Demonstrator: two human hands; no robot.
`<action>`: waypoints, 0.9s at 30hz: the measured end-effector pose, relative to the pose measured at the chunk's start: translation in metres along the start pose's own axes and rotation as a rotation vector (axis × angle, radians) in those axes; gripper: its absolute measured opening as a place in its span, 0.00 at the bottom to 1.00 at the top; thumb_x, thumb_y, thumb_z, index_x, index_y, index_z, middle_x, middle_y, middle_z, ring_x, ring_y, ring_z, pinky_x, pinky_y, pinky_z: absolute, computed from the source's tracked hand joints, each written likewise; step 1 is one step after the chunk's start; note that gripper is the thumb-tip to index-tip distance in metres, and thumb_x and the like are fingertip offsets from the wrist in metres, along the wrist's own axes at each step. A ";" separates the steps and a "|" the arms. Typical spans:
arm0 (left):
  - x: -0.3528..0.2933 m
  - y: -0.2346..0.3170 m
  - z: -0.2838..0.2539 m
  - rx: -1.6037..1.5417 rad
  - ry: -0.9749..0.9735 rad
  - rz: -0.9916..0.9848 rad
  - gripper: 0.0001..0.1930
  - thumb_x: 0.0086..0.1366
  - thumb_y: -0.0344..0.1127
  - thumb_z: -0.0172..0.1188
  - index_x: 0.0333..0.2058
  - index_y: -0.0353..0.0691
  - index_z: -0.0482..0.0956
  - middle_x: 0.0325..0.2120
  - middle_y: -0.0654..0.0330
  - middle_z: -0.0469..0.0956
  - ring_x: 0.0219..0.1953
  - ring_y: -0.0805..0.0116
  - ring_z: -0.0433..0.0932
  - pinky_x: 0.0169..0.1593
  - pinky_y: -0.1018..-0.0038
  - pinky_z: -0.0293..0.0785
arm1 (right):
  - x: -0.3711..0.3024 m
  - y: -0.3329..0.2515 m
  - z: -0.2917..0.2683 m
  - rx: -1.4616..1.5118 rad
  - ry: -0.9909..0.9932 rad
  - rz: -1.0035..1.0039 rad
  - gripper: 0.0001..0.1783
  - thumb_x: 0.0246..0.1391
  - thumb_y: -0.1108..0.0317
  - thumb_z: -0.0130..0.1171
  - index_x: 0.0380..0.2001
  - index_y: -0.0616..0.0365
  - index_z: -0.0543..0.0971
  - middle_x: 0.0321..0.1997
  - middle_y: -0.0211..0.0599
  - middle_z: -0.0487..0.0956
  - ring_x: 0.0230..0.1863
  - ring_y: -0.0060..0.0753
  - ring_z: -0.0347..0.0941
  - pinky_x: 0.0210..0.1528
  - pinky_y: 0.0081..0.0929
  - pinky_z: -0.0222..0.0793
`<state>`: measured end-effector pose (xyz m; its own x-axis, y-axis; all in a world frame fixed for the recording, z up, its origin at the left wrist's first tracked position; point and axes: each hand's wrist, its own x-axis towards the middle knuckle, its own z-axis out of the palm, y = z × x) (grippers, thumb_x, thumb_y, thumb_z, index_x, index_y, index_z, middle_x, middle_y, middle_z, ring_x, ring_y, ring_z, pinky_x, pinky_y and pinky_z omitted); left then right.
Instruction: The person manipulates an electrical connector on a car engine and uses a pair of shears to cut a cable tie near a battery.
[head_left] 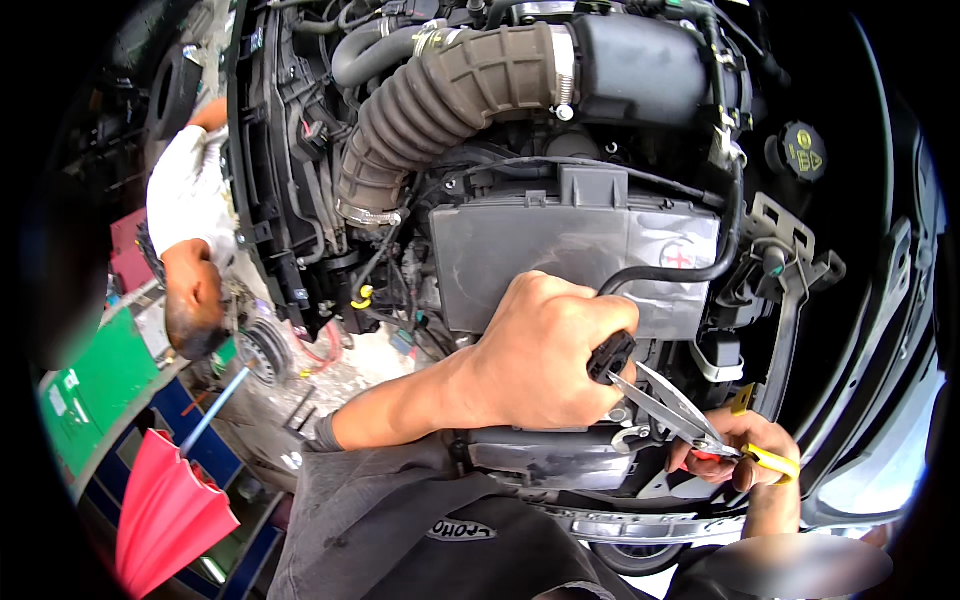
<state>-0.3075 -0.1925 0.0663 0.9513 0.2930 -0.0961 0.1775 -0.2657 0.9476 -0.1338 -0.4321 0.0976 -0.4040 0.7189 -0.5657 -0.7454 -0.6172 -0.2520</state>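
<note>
My left hand (550,350) is closed around a black corrugated hose end or connector (612,356) above the engine bay. A black hose (690,272) runs from behind that fist toward the right; whether it joins the held piece is hidden. In my right hand (762,435) are metal scissors (660,405) with yellow and red handles. Their blades are parted and point at the black piece, one tip at its edge. Beneath my left hand lies a flat black box cover (530,255) with a silvery label on its right part.
A ribbed air intake hose (430,115) with metal clamps arches to a black cylindrical housing (640,70). A black cap (800,150) sits at right, near a metal bracket (785,220). At left are a person in white (190,200), a wheel (262,352) and red fabric (170,510).
</note>
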 end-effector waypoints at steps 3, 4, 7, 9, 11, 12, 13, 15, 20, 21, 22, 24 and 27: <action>-0.001 -0.002 0.002 -0.036 0.019 0.008 0.08 0.39 0.26 0.64 0.19 0.39 0.73 0.14 0.62 0.76 0.15 0.63 0.73 0.20 0.68 0.65 | -0.007 0.012 -0.007 0.021 -0.032 -0.007 0.53 0.42 0.42 0.77 0.53 0.84 0.71 0.27 0.25 0.66 0.27 0.13 0.58 0.26 0.14 0.49; -0.002 -0.003 0.003 -0.042 0.031 0.014 0.08 0.39 0.27 0.65 0.19 0.39 0.73 0.14 0.62 0.77 0.15 0.63 0.73 0.20 0.68 0.65 | -0.006 0.010 -0.006 -0.058 -0.028 -0.020 0.56 0.43 0.36 0.73 0.53 0.85 0.71 0.26 0.23 0.66 0.25 0.13 0.58 0.26 0.15 0.49; 0.001 -0.002 0.004 -0.006 0.061 0.014 0.10 0.41 0.29 0.68 0.19 0.38 0.73 0.12 0.58 0.74 0.15 0.59 0.74 0.20 0.65 0.67 | -0.010 0.008 -0.011 -0.158 -0.025 -0.026 0.59 0.45 0.29 0.68 0.52 0.85 0.71 0.24 0.23 0.65 0.22 0.14 0.59 0.25 0.16 0.50; 0.001 -0.002 0.006 0.011 0.062 0.005 0.10 0.42 0.30 0.69 0.19 0.38 0.74 0.11 0.57 0.72 0.15 0.56 0.75 0.21 0.64 0.68 | -0.012 0.010 -0.011 -0.137 -0.024 -0.004 0.60 0.45 0.26 0.66 0.50 0.85 0.72 0.22 0.24 0.66 0.21 0.16 0.60 0.24 0.17 0.52; 0.001 -0.005 0.006 -0.006 0.044 -0.004 0.11 0.43 0.32 0.70 0.19 0.38 0.74 0.10 0.55 0.71 0.15 0.54 0.75 0.22 0.63 0.69 | -0.012 0.015 -0.014 -0.152 -0.016 -0.039 0.59 0.48 0.24 0.62 0.48 0.85 0.73 0.21 0.26 0.66 0.19 0.16 0.60 0.23 0.19 0.52; 0.001 -0.005 0.007 -0.016 0.044 -0.002 0.10 0.43 0.32 0.70 0.19 0.38 0.74 0.10 0.55 0.71 0.15 0.53 0.76 0.22 0.62 0.69 | -0.012 0.016 -0.015 -0.160 -0.009 -0.053 0.59 0.49 0.24 0.59 0.47 0.85 0.74 0.20 0.26 0.66 0.18 0.16 0.59 0.22 0.19 0.52; 0.002 -0.006 0.006 -0.024 0.044 -0.002 0.10 0.43 0.32 0.69 0.19 0.38 0.75 0.10 0.55 0.71 0.15 0.53 0.76 0.22 0.62 0.70 | -0.013 0.017 -0.016 -0.160 -0.002 -0.062 0.59 0.51 0.23 0.57 0.46 0.85 0.74 0.19 0.27 0.66 0.17 0.17 0.59 0.21 0.20 0.52; 0.002 -0.007 0.007 -0.021 0.050 0.007 0.11 0.44 0.33 0.69 0.19 0.38 0.75 0.10 0.55 0.71 0.15 0.51 0.76 0.23 0.60 0.70 | -0.013 0.022 -0.021 -0.241 -0.020 -0.119 0.55 0.57 0.25 0.50 0.45 0.84 0.76 0.21 0.34 0.71 0.17 0.21 0.62 0.24 0.23 0.59; 0.000 -0.008 0.007 -0.064 0.074 -0.004 0.10 0.42 0.33 0.68 0.19 0.37 0.75 0.11 0.52 0.73 0.17 0.49 0.78 0.24 0.59 0.73 | -0.018 0.027 -0.022 -0.385 0.081 -0.143 0.51 0.65 0.31 0.36 0.37 0.81 0.81 0.27 0.50 0.80 0.25 0.42 0.75 0.38 0.36 0.73; 0.001 -0.008 0.007 -0.071 0.074 -0.002 0.10 0.41 0.33 0.68 0.19 0.37 0.76 0.12 0.52 0.74 0.18 0.49 0.78 0.25 0.59 0.73 | -0.022 0.029 -0.020 -0.401 0.120 -0.132 0.51 0.65 0.32 0.34 0.35 0.80 0.82 0.28 0.54 0.82 0.28 0.48 0.79 0.42 0.39 0.76; 0.000 -0.008 0.005 -0.069 0.065 -0.002 0.09 0.41 0.32 0.67 0.20 0.37 0.76 0.12 0.51 0.74 0.18 0.48 0.79 0.25 0.59 0.74 | -0.030 0.033 -0.024 -0.401 0.126 -0.126 0.52 0.64 0.29 0.36 0.35 0.80 0.82 0.28 0.54 0.82 0.27 0.47 0.78 0.40 0.39 0.75; -0.001 -0.008 0.004 -0.062 0.045 -0.008 0.09 0.40 0.32 0.67 0.20 0.36 0.76 0.13 0.50 0.76 0.19 0.48 0.80 0.26 0.59 0.75 | -0.049 0.043 -0.033 -0.400 0.125 -0.128 0.55 0.60 0.24 0.40 0.35 0.80 0.82 0.28 0.54 0.82 0.26 0.45 0.77 0.36 0.37 0.74; -0.001 -0.008 0.005 -0.039 0.048 -0.008 0.09 0.40 0.32 0.67 0.21 0.37 0.77 0.13 0.50 0.76 0.20 0.48 0.80 0.27 0.58 0.75 | -0.052 0.043 -0.026 -0.380 0.122 -0.145 0.59 0.52 0.18 0.47 0.36 0.82 0.81 0.27 0.53 0.81 0.21 0.37 0.73 0.28 0.32 0.69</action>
<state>-0.3088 -0.1957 0.0574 0.9364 0.3394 -0.0897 0.1742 -0.2275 0.9581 -0.1311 -0.5040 0.0961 -0.2264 0.7782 -0.5858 -0.5321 -0.6025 -0.5949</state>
